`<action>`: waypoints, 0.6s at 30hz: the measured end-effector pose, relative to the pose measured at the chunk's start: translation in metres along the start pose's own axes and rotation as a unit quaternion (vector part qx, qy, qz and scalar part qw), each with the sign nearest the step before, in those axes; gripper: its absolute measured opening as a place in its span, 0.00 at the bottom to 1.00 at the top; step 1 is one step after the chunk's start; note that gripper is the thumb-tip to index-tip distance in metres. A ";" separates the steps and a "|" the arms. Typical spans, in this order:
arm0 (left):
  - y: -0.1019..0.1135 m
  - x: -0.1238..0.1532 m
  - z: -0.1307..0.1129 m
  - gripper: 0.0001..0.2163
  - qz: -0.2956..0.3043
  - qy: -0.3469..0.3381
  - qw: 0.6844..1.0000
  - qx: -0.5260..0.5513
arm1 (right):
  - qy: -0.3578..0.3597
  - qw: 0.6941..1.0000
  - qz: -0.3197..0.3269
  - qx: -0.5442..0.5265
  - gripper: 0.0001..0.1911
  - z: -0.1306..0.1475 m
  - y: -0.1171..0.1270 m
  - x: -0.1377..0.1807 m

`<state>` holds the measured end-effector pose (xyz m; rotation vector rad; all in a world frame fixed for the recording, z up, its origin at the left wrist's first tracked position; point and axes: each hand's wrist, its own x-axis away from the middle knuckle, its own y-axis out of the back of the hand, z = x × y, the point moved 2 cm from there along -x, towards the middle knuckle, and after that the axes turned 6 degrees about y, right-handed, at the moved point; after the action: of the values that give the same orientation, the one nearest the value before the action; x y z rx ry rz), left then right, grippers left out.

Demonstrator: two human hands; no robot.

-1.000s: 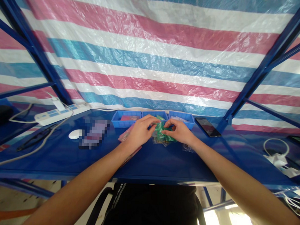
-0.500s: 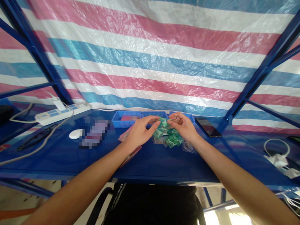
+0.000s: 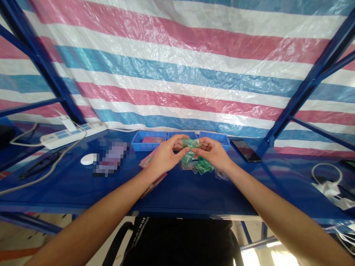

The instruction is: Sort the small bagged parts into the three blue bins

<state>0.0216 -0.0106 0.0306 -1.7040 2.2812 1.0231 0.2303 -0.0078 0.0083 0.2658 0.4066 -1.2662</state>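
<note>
Between my two hands is a small green plastic packet [image 3: 191, 142], pinched at either side. My left hand [image 3: 168, 152] grips its left end between thumb and fingers. At the opposite end, my right hand [image 3: 213, 151] has thumb and fingertips closed on it. Just below the hands lies a pile of green packets [image 3: 204, 165], partly covered by them. Pink packets [image 3: 147, 159] lie under and beside my left forearm. A few clear packets [image 3: 221, 174] sit by my right wrist, and what is inside them is too small to make out.
Three blue bins stand along the back: a left bin [image 3: 142, 146] with pink packets, a middle bin [image 3: 183, 134] and a right bin [image 3: 226, 140]. A phone [image 3: 246, 150] lies to the right. Leftward are a white round object [image 3: 88, 159], a power strip [image 3: 74, 136] and cables.
My right hand has closed in on the packet, its thumb and fingers now gripping the right end. The packet is held more level, stretched between both hands.
</note>
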 end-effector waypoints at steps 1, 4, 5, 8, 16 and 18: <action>0.000 0.000 -0.002 0.21 -0.002 -0.006 1.000 -0.006 | -0.002 1.000 -0.005 0.001 0.24 0.001 0.001 0.000; 0.001 0.003 -0.012 0.25 -0.014 -0.051 0.998 -0.035 | -0.009 0.999 -0.029 -0.009 0.31 0.003 0.003 0.001; 0.002 0.004 -0.016 0.26 -0.014 -0.071 0.996 -0.049 | -0.012 0.999 -0.039 -0.015 0.34 0.003 0.004 0.001; 0.004 0.006 -0.024 0.24 0.008 -0.130 0.986 -0.103 | -0.021 0.998 -0.057 -0.035 0.40 0.004 0.006 0.002; 0.006 -0.001 -0.010 0.08 -0.005 -0.216 0.960 -0.176 | -0.060 0.994 -0.057 -0.068 0.23 0.004 0.007 0.003; 0.007 -0.001 -0.008 0.08 -0.023 -0.214 0.962 -0.168 | -0.074 0.993 -0.045 -0.080 0.21 0.007 0.005 0.004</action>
<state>0.0181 -0.0135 0.0408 -1.4414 1.8649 1.6570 0.2370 -0.0127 0.0125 0.0175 0.3925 -1.3252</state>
